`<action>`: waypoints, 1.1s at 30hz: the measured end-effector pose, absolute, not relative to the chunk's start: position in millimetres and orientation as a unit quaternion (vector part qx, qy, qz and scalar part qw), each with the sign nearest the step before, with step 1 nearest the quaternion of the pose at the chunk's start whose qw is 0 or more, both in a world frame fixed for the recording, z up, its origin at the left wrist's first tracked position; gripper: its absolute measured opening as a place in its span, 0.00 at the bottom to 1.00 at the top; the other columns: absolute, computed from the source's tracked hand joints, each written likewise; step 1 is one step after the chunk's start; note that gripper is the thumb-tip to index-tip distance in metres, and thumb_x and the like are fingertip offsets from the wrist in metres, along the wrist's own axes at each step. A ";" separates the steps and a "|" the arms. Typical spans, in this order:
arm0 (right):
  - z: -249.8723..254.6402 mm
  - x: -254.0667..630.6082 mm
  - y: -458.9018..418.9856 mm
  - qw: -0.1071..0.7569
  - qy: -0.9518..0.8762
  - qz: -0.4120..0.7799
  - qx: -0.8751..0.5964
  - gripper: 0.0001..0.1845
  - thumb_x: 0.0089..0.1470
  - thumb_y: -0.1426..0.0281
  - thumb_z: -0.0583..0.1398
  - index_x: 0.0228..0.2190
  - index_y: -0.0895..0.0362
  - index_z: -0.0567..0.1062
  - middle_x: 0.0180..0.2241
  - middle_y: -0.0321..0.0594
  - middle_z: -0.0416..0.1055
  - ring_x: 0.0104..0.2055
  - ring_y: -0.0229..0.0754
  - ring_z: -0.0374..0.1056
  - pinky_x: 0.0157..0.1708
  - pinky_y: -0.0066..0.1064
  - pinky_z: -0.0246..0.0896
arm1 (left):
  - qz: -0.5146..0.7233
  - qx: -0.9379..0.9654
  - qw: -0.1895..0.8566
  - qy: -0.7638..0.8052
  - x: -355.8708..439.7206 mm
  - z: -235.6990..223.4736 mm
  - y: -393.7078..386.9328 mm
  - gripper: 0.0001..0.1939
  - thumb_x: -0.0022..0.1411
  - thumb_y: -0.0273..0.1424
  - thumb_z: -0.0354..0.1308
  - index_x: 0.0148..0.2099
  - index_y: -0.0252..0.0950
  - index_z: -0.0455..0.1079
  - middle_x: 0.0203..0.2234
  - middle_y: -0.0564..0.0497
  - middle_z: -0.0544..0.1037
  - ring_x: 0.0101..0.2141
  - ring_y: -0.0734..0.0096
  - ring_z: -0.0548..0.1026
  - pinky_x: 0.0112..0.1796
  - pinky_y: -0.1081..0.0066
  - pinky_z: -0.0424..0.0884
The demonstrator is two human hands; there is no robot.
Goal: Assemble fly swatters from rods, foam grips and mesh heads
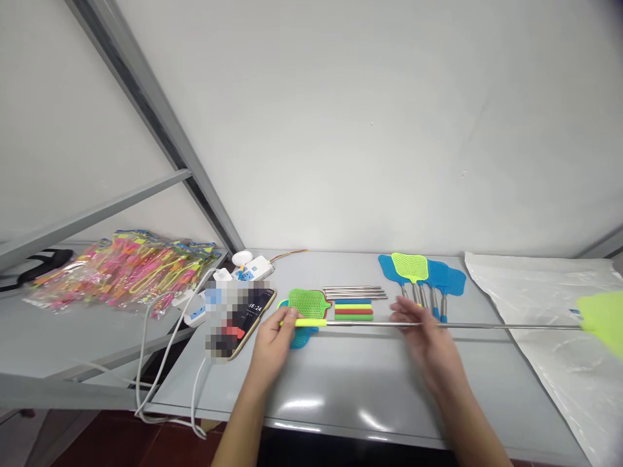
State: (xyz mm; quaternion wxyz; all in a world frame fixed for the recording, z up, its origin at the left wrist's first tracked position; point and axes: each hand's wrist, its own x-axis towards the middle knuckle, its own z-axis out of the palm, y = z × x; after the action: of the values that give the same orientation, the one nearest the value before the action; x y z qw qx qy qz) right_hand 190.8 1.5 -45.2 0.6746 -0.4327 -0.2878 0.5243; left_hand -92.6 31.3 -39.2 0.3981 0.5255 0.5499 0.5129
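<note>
My left hand (280,334) is closed round the yellow grip (309,322) of a fly swatter. Its thin metal rod (487,326) stretches far to the right and ends in a yellow-green mesh head (603,318) over a plastic sheet. My right hand (421,324) hovers at the middle of the rod, blurred, fingers loosely spread. Loose mesh heads (309,303) in green and blue lie by my left hand. Behind the rod lie metal rods (354,292) and coloured foam grips (354,310). Several assembled swatters (423,272) lie further back.
A phone (243,314) lies left of my left hand, with power strips (250,269) and white cables (156,350) beyond it. A heap of colourful packaged toys (121,266) sits on the left shelf. A clear plastic sheet (549,305) covers the table's right end.
</note>
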 end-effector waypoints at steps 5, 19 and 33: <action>-39.1 237.7 12.9 0.775 -0.116 0.481 -0.393 0.21 0.61 0.55 0.52 0.36 0.55 0.79 0.32 0.39 0.77 0.36 0.40 0.74 0.40 0.35 0.69 | 0.521 0.505 0.430 0.536 -130.7 -39.6 36.6 0.20 0.63 0.47 0.54 0.34 0.34 0.69 0.15 0.60 0.55 0.18 0.79 0.53 0.20 0.77 0.47; -34.8 154.4 7.2 0.678 -0.241 0.591 -0.366 0.29 0.58 0.47 0.52 0.44 0.56 0.78 0.44 0.47 0.78 0.52 0.52 0.70 0.55 0.45 0.57 | 0.585 0.419 0.455 0.524 -98.7 -57.6 35.2 0.21 0.62 0.48 0.56 0.32 0.34 0.67 0.17 0.61 0.56 0.16 0.83 0.55 0.18 0.80 0.50; -18.0 143.8 0.5 0.752 -0.243 0.394 -0.468 0.22 0.61 0.56 0.54 0.48 0.59 0.73 0.43 0.48 0.77 0.50 0.50 0.72 0.46 0.40 0.66 | 0.617 0.396 0.437 0.521 -87.8 -46.4 35.8 0.21 0.62 0.49 0.56 0.33 0.35 0.66 0.17 0.62 0.56 0.17 0.83 0.56 0.18 0.82 0.53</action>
State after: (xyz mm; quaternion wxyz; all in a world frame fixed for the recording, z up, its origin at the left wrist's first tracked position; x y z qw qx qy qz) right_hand 143.8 0.5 -18.0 0.7525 -0.4682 -0.2427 0.3945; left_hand -87.8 35.8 -46.4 0.4368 0.3959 0.5215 0.6169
